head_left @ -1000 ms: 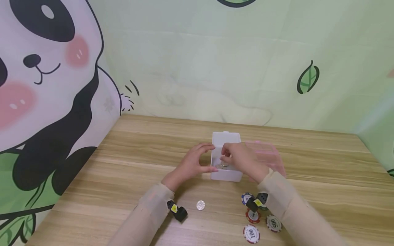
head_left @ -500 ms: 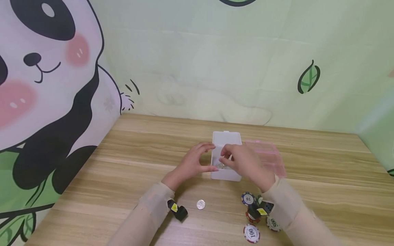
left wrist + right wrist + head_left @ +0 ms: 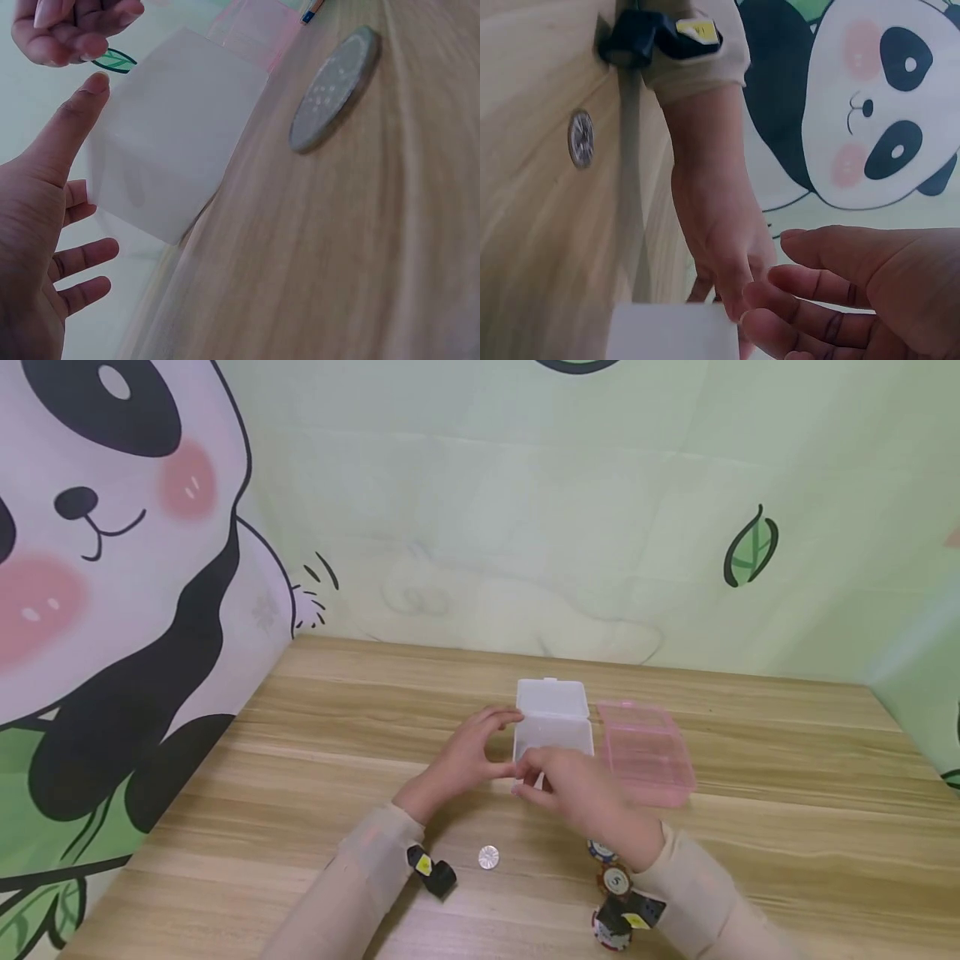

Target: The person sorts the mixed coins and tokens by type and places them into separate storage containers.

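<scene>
Over my feeds I'm counting one white box (image 3: 558,732), two hands (image 3: 467,753) at it, one pink box (image 3: 648,762) beside it, and one coin (image 3: 488,857), three visible chips (image 3: 616,881) and two wrist cameras (image 3: 432,871) before it.

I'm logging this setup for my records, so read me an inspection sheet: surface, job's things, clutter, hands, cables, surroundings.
Surface: wood-grain table.
Job's things: white box, lid open; silver coin lying flat outside it.
Clutter: pink box right of the white one; chips partly hidden by the right arm.
Hands: left hand spread at the white box's left side, contact unclear; right hand over its near end, fingers bent, nothing visibly held.
Cables: nothing seen.
Surroundings: pale green wall, painted panda at left.
</scene>
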The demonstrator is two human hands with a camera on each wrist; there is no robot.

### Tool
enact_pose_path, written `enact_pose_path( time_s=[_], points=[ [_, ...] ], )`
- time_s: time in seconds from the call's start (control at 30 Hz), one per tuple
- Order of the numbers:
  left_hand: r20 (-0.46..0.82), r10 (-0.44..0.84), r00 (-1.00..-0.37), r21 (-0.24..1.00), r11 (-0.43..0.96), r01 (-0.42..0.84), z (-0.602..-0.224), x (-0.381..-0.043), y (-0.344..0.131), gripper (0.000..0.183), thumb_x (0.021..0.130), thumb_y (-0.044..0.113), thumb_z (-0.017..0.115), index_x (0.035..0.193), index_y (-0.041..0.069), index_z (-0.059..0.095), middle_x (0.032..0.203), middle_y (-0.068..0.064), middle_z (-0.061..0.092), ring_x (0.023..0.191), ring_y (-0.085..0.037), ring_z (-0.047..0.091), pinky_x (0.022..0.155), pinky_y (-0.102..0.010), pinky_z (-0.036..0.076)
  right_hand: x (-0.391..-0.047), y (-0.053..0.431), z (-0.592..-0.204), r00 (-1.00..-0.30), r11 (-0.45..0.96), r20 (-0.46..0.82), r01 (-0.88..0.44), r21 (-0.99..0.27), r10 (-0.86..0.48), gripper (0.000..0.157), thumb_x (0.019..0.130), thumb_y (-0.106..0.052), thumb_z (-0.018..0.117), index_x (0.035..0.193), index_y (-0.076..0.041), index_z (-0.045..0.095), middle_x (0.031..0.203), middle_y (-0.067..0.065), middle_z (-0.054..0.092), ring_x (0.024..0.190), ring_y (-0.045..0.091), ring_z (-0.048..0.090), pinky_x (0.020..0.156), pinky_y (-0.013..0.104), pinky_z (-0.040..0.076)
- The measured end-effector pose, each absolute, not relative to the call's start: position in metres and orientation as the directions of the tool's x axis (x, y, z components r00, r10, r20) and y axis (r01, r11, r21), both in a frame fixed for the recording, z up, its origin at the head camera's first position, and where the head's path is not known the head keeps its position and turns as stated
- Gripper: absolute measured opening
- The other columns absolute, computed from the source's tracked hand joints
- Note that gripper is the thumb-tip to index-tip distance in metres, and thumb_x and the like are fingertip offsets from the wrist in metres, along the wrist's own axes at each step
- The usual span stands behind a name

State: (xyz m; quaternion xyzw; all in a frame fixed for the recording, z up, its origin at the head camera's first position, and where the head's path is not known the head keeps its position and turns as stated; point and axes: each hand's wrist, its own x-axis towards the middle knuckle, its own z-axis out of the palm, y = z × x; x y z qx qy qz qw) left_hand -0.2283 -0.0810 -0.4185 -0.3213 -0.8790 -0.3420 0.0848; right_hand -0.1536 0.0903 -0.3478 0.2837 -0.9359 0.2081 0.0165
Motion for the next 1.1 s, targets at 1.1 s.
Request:
enact_pose_path(
  time_s=[1.1],
  points=[
    [0.309, 0.482, -0.820, 0.591, 0.578, 0.563, -0.418, -0.226, -0.080, 0.072, 0.066, 0.043, 0.075, 0.127, 0.017, 0.048, 0.134, 0.000, 0.045, 0.111, -0.022, 0.052, 0.095, -0.039, 0.043, -0.123, 0.068, -0.390, -0.736, 0.697, 0.080, -0.666, -0.266, -0.672, 0.021, 0.077, -0.033, 0.067, 0.087, -0.016, 0.064, 0.081, -0.007, 0.065, 0.076, 0.008, 0.059, 0.071, 0.023, 0.048]
  ],
)
